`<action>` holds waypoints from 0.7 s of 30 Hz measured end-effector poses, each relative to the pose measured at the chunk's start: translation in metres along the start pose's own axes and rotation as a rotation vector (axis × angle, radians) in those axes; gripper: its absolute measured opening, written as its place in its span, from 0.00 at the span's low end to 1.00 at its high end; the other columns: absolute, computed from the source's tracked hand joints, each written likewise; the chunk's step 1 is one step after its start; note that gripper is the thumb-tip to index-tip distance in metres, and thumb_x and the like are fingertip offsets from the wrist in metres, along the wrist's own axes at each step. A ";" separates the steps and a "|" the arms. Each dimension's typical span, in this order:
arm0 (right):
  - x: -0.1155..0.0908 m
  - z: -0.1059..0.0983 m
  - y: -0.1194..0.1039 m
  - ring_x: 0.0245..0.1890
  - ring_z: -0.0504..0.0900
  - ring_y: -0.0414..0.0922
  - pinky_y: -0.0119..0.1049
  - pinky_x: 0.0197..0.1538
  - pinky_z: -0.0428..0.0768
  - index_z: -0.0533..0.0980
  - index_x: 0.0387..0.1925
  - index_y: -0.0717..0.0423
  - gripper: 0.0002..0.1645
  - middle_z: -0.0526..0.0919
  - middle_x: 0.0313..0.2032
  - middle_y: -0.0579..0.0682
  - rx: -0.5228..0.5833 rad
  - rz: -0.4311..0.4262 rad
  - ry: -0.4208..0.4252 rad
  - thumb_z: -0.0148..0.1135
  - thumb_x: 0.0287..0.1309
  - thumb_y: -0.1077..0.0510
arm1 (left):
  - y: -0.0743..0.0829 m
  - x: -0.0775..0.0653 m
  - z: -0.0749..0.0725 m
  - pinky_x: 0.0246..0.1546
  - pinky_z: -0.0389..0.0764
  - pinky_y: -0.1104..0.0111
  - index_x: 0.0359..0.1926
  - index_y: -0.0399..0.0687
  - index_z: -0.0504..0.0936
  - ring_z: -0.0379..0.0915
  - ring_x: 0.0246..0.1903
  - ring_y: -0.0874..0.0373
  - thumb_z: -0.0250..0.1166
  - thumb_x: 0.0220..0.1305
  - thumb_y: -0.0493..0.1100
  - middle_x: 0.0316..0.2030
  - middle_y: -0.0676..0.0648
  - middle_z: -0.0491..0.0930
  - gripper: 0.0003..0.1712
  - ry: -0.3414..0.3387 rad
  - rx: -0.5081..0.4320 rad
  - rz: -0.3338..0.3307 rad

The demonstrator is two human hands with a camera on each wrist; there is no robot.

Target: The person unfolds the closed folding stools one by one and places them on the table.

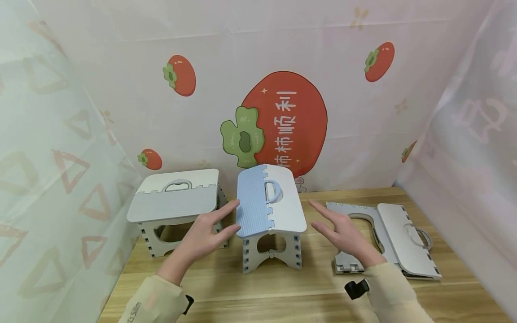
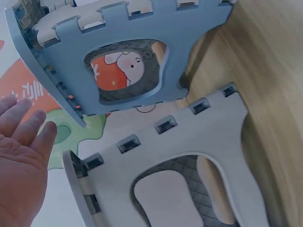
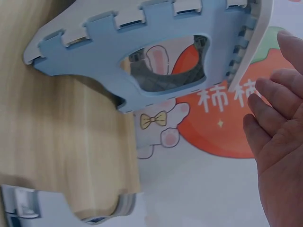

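Note:
A blue and white folding stool [image 1: 252, 197] stands unfolded on its legs in the middle of the table, its blue carry handle [image 1: 274, 192] raised on the seat. My left hand [image 1: 203, 235] is at the seat's left edge, fingers extended; whether the fingertips touch it I cannot tell. To the right of the stool, apart from it, my right hand [image 1: 343, 231] hovers with straight fingers. Each wrist view shows a palm beside the blue side legs [image 2: 175, 42], holding nothing.
A grey and white folding stool [image 1: 173, 204] stands unfolded on the left. Another grey and white stool [image 1: 408, 237] lies folded down at the right, near my right forearm. Behind the wooden table [image 1: 258, 296] hangs a printed cloth [image 1: 226, 54]; more cloth closes off both sides.

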State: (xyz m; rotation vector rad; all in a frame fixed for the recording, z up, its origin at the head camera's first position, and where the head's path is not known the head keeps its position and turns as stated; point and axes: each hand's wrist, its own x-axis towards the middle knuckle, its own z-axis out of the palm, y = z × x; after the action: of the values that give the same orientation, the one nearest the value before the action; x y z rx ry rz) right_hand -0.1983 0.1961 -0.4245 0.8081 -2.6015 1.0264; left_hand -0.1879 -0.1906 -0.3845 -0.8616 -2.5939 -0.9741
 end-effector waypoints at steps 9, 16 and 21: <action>0.018 -0.003 -0.014 0.70 0.72 0.54 0.59 0.66 0.75 0.62 0.78 0.49 0.39 0.68 0.74 0.52 -0.046 -0.054 -0.043 0.62 0.72 0.49 | 0.007 0.019 0.005 0.68 0.72 0.48 0.74 0.48 0.70 0.66 0.71 0.49 0.68 0.69 0.54 0.72 0.43 0.68 0.37 -0.063 0.010 -0.036; 0.028 -0.002 -0.026 0.72 0.70 0.53 0.58 0.67 0.74 0.61 0.78 0.50 0.40 0.65 0.75 0.50 -0.041 -0.070 -0.092 0.63 0.71 0.47 | 0.008 0.028 0.009 0.69 0.70 0.46 0.76 0.50 0.68 0.64 0.72 0.45 0.66 0.70 0.56 0.73 0.40 0.66 0.39 -0.084 0.034 -0.084; 0.034 0.000 -0.032 0.74 0.66 0.50 0.56 0.69 0.72 0.59 0.79 0.48 0.42 0.62 0.77 0.46 -0.037 -0.093 -0.120 0.63 0.70 0.45 | 0.005 0.036 0.013 0.68 0.69 0.43 0.75 0.49 0.68 0.63 0.72 0.41 0.67 0.69 0.56 0.75 0.39 0.63 0.39 -0.084 0.045 -0.093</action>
State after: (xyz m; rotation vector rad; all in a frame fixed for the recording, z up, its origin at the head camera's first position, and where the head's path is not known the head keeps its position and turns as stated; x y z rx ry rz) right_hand -0.2079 0.1626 -0.3928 0.9997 -2.6443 0.9286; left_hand -0.2133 -0.1632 -0.3766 -0.7934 -2.7379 -0.9180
